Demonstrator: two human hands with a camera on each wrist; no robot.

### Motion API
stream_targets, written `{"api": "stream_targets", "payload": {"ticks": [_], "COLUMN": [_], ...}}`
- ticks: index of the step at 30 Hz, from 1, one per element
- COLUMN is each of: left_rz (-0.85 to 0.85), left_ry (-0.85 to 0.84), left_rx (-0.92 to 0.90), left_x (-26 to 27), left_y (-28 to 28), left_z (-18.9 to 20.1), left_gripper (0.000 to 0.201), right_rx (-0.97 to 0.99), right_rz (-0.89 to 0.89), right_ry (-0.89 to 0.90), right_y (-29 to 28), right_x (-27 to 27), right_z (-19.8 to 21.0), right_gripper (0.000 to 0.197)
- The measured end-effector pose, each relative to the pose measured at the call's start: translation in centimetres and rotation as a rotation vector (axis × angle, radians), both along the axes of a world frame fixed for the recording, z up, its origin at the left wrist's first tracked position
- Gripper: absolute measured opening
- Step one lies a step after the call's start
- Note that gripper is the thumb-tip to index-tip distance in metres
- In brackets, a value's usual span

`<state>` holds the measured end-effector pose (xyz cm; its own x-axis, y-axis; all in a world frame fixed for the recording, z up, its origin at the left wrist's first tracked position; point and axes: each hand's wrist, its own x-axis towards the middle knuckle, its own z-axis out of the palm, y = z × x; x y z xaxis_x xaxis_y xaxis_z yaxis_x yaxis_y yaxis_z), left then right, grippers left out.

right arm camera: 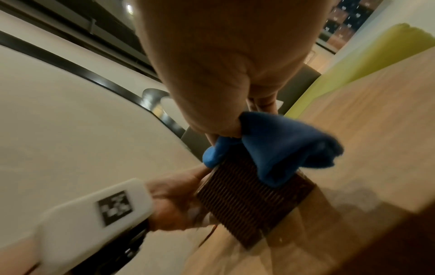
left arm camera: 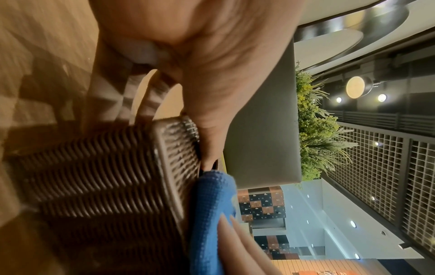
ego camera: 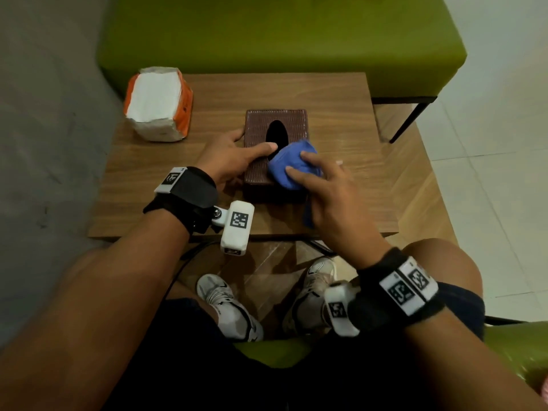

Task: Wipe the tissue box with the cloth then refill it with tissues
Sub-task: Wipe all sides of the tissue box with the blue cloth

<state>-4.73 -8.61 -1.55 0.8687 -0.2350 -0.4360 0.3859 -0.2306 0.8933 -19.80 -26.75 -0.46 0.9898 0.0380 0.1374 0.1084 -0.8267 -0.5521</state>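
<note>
A brown woven tissue box [ego camera: 261,129] with a dark oval slot stands in the middle of the wooden table [ego camera: 341,188]. My left hand [ego camera: 246,151] grips its left side, thumb lying across the top beside the slot. My right hand [ego camera: 314,176] holds a bunched blue cloth [ego camera: 284,173] and presses it on the near right part of the box top; a tail of cloth hangs below the palm. The wrist views show the box [left arm camera: 94,176] [right arm camera: 247,201] and the cloth [left arm camera: 209,214] [right arm camera: 282,145] up close. A torn-open orange pack of white tissues [ego camera: 157,105] sits at the table's far left.
A green padded bench [ego camera: 281,34] runs along the table's far edge, with a black metal leg [ego camera: 409,120] at the right. My knees and white shoes [ego camera: 225,304] are below the table's near edge. A grey wall is on the left.
</note>
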Motion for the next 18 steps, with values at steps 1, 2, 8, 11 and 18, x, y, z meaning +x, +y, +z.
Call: {"api": "stream_targets", "payload": {"ticks": [1,2,8,11,18], "left_rz": [-0.003,-0.004,0.031,0.006,0.044], "left_ry": [0.013,0.032,0.039,0.044,0.026], "left_rx": [0.037,0.075,0.141,0.151,0.103], "left_x": [0.1,0.3,0.9,1.1,1.1], "left_y": [0.1,0.3,0.3,0.1,-0.7], "left_z": [0.3,0.6,1.0,0.5,0.2], "left_gripper": [0.055,0.062,0.075,0.073,0.081], "right_rx": [-0.003,-0.008,-0.121,-0.091,-0.052], "right_rz": [-0.018,-0.005,-0.010,0.011,-0.115], "right_ry": [-0.014,-0.027,-0.093,-0.115,-0.169], "right_y": [-0.5,-1.1,0.0,0.7,2.7], "right_x": [1.4,2.5,0.7,-1.1,0.2], "right_z": [-0.3,-0.3,-0.2,-1.4,-2.1], "right_gripper": [0.049,0.049,0.049,0.055,0.051]}}
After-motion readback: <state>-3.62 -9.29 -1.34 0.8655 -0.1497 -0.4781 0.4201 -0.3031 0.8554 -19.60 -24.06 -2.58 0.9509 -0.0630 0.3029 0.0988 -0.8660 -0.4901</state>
